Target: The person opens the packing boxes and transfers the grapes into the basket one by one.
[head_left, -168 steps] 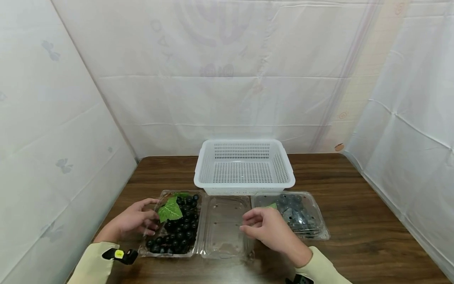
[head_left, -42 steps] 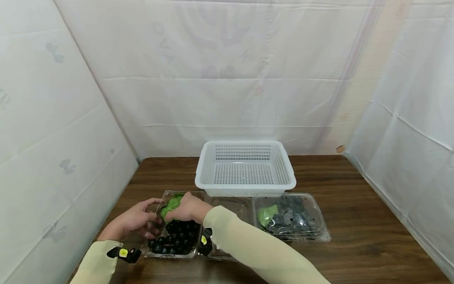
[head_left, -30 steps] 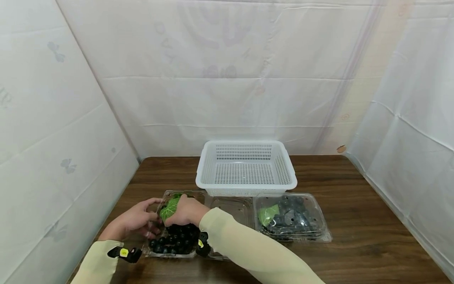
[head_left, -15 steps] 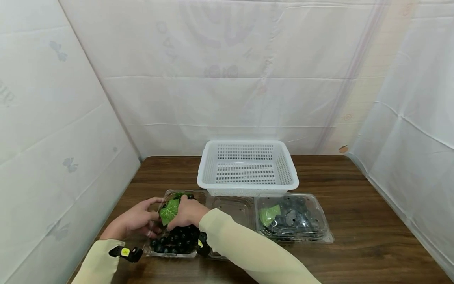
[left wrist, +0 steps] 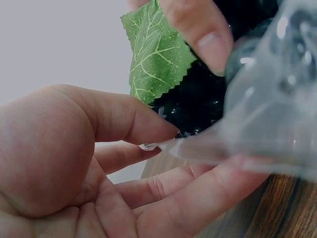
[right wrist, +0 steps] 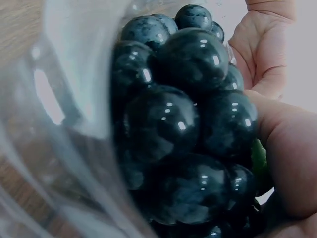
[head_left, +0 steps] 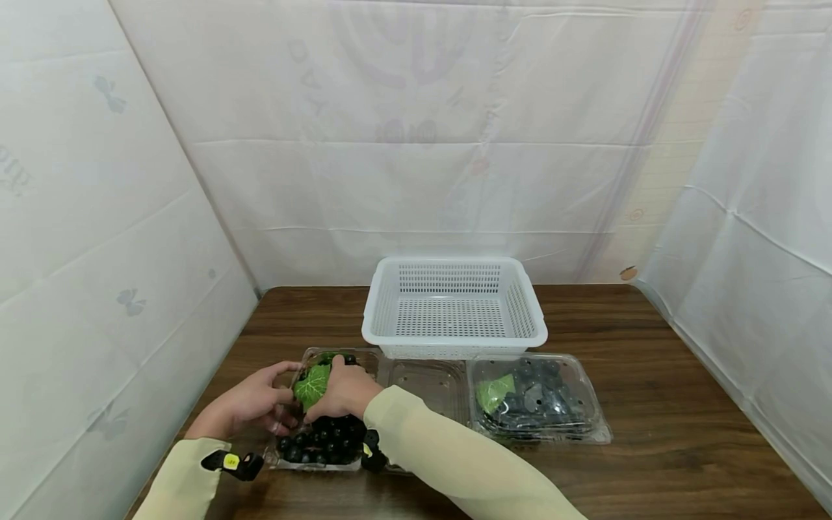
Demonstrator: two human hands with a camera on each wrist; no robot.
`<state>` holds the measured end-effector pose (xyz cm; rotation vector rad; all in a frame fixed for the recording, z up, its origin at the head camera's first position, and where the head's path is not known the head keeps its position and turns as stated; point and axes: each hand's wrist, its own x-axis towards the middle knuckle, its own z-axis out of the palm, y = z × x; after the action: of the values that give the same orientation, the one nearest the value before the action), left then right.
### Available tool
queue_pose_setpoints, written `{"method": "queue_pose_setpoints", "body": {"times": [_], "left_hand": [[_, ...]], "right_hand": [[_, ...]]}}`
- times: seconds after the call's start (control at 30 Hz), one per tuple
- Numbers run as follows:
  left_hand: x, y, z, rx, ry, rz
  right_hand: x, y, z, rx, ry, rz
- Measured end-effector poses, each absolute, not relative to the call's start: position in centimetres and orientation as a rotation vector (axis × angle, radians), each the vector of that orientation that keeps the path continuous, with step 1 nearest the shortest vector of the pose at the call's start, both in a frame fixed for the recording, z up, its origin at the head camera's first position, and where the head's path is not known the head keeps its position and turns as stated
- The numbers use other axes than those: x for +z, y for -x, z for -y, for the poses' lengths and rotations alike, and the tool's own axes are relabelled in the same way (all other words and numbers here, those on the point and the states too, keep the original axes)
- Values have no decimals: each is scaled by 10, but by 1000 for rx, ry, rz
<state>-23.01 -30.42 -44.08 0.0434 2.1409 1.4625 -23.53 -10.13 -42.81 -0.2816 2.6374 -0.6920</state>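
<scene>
A bunch of dark grapes (head_left: 325, 439) with a green leaf (head_left: 312, 385) lies in the left clear plastic box (head_left: 370, 355). My left hand (head_left: 256, 397) is at the box's left side; in the left wrist view its thumb and forefinger pinch the clear rim (left wrist: 198, 151). From the right, my right hand (head_left: 344, 390) reaches over the box and grips the upper part of the bunch. The thumb (right wrist: 297, 153) lies against the grapes (right wrist: 161, 124) in the right wrist view; most of the other fingers are hidden.
The box's clear lid (head_left: 429, 383) lies opened flat to the right, partly under my right sleeve. Beyond it sits a closed clear box (head_left: 552, 397) of dark grapes with a leaf. A white slotted basket (head_left: 455, 341) stands behind them on the wooden table (head_left: 669, 404).
My right hand has moved left from over the opened lid into the box and onto the grapes. Since then it shifts only slightly, and the leaf has turned a little. My left hand stays put.
</scene>
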Motion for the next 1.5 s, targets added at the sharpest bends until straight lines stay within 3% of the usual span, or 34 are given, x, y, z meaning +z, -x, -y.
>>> {"method": "queue_pose_setpoints", "body": {"times": [1.5], "left_hand": [[-440,227,299,1422,-8,-2216]], "right_hand": [[-424,249,78,-1075,381,-2500]]}}
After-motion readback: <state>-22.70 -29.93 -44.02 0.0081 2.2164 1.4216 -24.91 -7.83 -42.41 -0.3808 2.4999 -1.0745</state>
